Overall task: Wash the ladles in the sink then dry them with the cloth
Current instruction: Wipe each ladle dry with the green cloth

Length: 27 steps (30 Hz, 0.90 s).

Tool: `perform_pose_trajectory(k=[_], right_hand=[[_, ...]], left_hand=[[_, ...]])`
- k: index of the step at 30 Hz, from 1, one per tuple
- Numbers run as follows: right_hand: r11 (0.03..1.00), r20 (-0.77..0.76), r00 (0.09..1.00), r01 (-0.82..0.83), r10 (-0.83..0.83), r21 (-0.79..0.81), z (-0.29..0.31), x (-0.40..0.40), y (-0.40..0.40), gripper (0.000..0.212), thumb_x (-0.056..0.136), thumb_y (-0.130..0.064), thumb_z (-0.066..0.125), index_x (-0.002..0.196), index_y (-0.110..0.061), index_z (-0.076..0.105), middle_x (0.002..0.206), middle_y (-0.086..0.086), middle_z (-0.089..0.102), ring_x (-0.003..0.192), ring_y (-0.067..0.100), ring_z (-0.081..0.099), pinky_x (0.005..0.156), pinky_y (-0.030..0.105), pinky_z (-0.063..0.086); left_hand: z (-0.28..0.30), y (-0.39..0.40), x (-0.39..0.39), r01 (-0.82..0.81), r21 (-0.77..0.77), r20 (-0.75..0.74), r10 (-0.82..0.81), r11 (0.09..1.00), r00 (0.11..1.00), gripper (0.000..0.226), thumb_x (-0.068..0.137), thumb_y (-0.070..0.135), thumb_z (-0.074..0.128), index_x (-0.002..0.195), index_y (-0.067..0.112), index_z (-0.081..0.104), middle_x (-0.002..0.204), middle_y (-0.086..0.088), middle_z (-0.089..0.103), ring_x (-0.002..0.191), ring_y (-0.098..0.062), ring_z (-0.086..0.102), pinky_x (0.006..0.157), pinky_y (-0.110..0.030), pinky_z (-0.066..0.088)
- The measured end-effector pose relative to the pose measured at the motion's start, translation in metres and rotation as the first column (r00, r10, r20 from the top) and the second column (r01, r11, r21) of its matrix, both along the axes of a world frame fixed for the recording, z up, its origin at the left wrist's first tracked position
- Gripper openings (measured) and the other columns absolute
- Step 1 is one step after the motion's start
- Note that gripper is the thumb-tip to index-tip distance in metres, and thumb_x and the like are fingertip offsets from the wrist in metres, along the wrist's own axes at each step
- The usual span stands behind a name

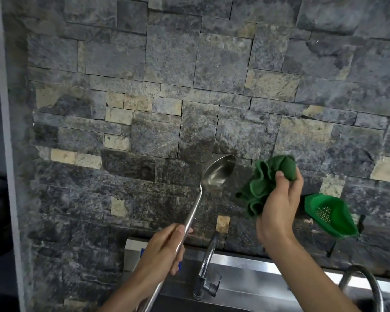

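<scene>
Ladle [216, 174] was held up before a stone wall [167, 64], above the sink [245, 287] and tap [206, 266]. Left hand [164, 251] was wrapped around its handle low down; the long axis ran up and rightward, bowl at the top, its hollow facing the viewer. Right hand [279, 206] clutched a bunched green cloth [266, 183], just right of the bowl and not touching it. The cloth hand was nearer the bowl, so drying would likely mean a short move left. A green strainer [331, 216] hung farther right.
</scene>
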State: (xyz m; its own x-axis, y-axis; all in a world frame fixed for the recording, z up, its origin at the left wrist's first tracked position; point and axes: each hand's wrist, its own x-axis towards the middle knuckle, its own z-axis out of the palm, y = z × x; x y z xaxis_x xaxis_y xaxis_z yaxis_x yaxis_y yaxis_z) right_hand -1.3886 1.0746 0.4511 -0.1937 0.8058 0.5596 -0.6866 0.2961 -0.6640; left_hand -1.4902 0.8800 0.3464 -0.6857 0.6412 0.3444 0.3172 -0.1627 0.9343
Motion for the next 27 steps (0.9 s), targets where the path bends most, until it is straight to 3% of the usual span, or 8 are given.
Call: perform_pose_trajectory(k=[2, 7, 11, 13, 15, 22, 25, 27], right_hand=[[0.998, -0.025, 0.999, -0.035, 0.034, -0.048, 0.013, 0.003, -0.007, 0.042, 0.103, -0.033, 0.053, 0.141, -0.047, 0.047, 0.134, -0.015, 0.061, 0.117, 0.004, 0.064, 0.102, 0.034, 0.054], [0.802, 0.066, 0.945, 0.233, -0.32, 0.551, 0.013, -0.002, -0.023, 0.057, 0.1, -0.025, 0.056, 0.151, -0.036, 0.033, 0.142, -0.037, 0.041, 0.13, -0.008, 0.047, 0.103, 0.013, 0.046], [0.338, -0.04, 0.84, 0.261, -0.542, 0.904, 0.003, -0.015, -0.029, 0.06, 0.094, -0.008, 0.059, 0.15, -0.023, 0.042, 0.159, 0.015, 0.035, 0.149, 0.013, 0.032, 0.119, 0.024, 0.035], [-0.012, -0.143, 0.751, 0.178, -0.644, 0.984, -0.006, -0.021, -0.028, 0.053, 0.09, -0.012, 0.059, 0.142, -0.027, 0.058, 0.154, 0.016, 0.044, 0.144, 0.027, 0.039, 0.115, 0.04, 0.042], [-0.197, -0.177, 0.682, 0.049, -0.709, 0.979, -0.016, -0.027, -0.027, 0.049, 0.087, -0.018, 0.061, 0.134, -0.031, 0.065, 0.152, 0.011, 0.051, 0.142, 0.034, 0.043, 0.113, 0.056, 0.04], [-0.085, -0.038, 0.617, -0.047, -0.786, 0.995, -0.014, -0.034, -0.034, 0.05, 0.091, -0.067, 0.049, 0.134, -0.044, 0.058, 0.158, 0.008, 0.041, 0.147, 0.045, 0.033, 0.113, 0.077, 0.02], [0.135, 0.124, 0.56, -0.022, -0.819, 0.991, 0.017, -0.039, -0.042, 0.062, 0.087, -0.08, 0.045, 0.134, -0.041, 0.055, 0.14, 0.007, 0.059, 0.128, 0.038, 0.058, 0.104, 0.072, 0.042], [0.319, 0.336, 0.592, -0.137, -0.733, 0.938, 0.046, -0.043, -0.038, 0.06, 0.086, -0.075, 0.054, 0.132, -0.036, 0.057, 0.115, 0.002, 0.069, 0.095, 0.024, 0.072, 0.082, 0.05, 0.062]], left_hand=[[0.001, -0.003, 0.0, 0.052, -0.002, 0.013, -0.052, 0.999, 0.999, 0.026, 0.101, 0.04, 0.046, 0.09, 0.028, 0.065, 0.06, -0.005, 0.053, 0.047, -0.018, 0.045, 0.051, -0.032, 0.048], [-0.003, -0.008, 0.002, 0.137, -0.028, -0.004, -0.137, 0.99, 0.991, 0.01, 0.1, 0.028, 0.056, 0.095, 0.019, 0.056, 0.077, -0.005, 0.056, 0.054, -0.017, 0.047, 0.055, -0.035, 0.051], [-0.006, -0.006, 0.004, 0.129, -0.082, 0.019, -0.128, 0.988, 0.992, 0.02, 0.093, 0.025, 0.066, 0.105, 0.021, 0.051, 0.072, 0.0, 0.056, 0.051, -0.01, 0.043, 0.045, -0.026, 0.039], [-0.003, -0.005, 0.006, 0.08, -0.088, -0.03, -0.083, 0.993, 0.996, 0.017, 0.09, 0.03, 0.066, 0.098, 0.022, 0.052, 0.067, 0.001, 0.053, 0.049, -0.004, 0.041, 0.047, -0.023, 0.034], [-0.001, -0.003, 0.008, -0.032, -0.09, -0.187, 0.015, 0.995, 0.982, 0.015, 0.089, 0.038, 0.061, 0.092, 0.023, 0.057, 0.069, -0.006, 0.058, 0.055, -0.002, 0.046, 0.056, -0.027, 0.037], [-0.008, -0.007, 0.015, -0.276, 0.056, -0.322, 0.279, 0.959, 0.905, 0.023, 0.086, 0.035, 0.066, 0.109, 0.039, 0.07, 0.089, 0.016, 0.075, 0.086, -0.001, 0.071, 0.077, -0.027, 0.057], [-0.007, -0.01, 0.016, -0.304, 0.087, -0.358, 0.315, 0.949, 0.879, 0.035, 0.086, 0.027, 0.073, 0.121, 0.031, 0.069, 0.092, 0.028, 0.074, 0.087, 0.006, 0.07, 0.074, -0.018, 0.057], [-0.005, -0.013, 0.014, -0.3, 0.073, -0.366, 0.305, 0.951, 0.879, 0.044, 0.086, 0.023, 0.075, 0.129, 0.019, 0.065, 0.093, 0.033, 0.071, 0.088, 0.008, 0.07, 0.076, -0.015, 0.056]])
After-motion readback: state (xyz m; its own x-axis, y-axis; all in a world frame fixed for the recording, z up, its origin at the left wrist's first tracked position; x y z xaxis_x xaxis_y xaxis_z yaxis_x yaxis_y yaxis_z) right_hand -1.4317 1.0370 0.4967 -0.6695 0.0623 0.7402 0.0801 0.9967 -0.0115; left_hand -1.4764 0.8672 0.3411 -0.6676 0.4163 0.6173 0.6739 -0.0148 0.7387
